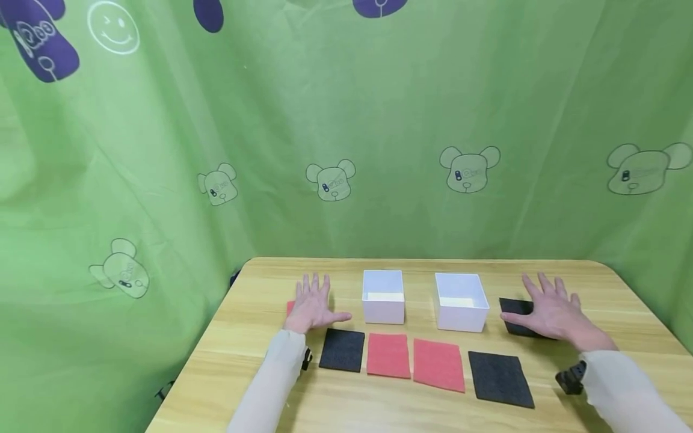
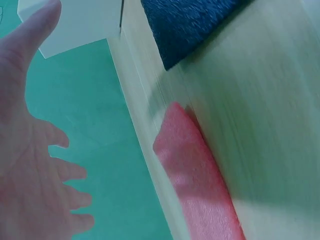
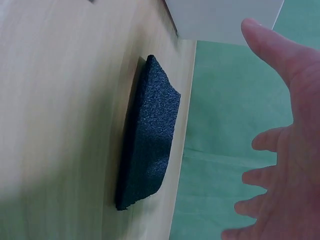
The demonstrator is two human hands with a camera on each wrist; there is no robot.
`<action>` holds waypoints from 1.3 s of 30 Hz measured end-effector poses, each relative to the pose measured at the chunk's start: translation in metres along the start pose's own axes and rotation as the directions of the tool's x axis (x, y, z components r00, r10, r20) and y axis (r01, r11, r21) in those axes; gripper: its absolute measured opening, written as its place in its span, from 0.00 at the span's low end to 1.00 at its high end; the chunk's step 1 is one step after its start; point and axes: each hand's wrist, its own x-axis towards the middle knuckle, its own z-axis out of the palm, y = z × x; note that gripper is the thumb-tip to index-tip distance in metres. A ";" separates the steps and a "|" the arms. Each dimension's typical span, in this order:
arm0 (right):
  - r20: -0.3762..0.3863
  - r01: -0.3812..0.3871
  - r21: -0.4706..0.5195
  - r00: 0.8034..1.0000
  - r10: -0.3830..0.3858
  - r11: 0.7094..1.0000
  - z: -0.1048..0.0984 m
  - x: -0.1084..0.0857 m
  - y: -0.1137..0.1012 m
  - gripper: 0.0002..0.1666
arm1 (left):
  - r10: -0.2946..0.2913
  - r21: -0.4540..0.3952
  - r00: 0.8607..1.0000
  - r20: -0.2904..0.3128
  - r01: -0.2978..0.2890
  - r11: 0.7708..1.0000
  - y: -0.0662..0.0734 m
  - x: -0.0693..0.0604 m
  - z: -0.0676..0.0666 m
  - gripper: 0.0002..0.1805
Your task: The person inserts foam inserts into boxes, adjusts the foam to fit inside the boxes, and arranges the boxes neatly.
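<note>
My left hand [image 1: 312, 307] is held with fingers spread above a red felt-like square [image 2: 195, 175], which it mostly hides in the head view. Spread the same way, my right hand [image 1: 553, 314] hovers over a black felt-like square [image 3: 150, 137] and covers part of it. Neither hand holds anything. Nearer the front lie a black square [image 1: 342, 350], a red square [image 1: 388, 355], a second red square [image 1: 438, 365] and another black square [image 1: 500, 379], side by side. Two white open-topped boxes, a left box [image 1: 384, 312] and a right box [image 1: 462, 319], stand between the hands.
Everything lies on a wood-grain table [image 1: 346, 415] with rounded far corners. A green curtain [image 1: 390, 222] printed with bear heads hangs behind it and along both sides. Dark bands, a left band [image 1: 307, 359] and a right band [image 1: 571, 379], sit at the wrists.
</note>
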 end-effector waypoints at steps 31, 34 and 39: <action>0.111 0.118 0.366 0.979 -0.169 0.923 0.010 -0.008 0.058 0.57 | 0.206 -0.724 0.978 0.011 -0.134 0.677 0.051 0.039 0.006 0.61; 0.123 0.112 0.382 0.978 -0.171 0.917 0.010 -0.009 0.061 0.58 | 0.195 -0.737 0.981 0.010 -0.125 0.664 0.051 0.041 0.009 0.60; 0.113 0.131 0.387 0.976 -0.188 0.913 0.012 -0.006 0.067 0.58 | 0.182 -0.767 0.983 0.004 -0.114 0.631 0.048 0.043 0.011 0.57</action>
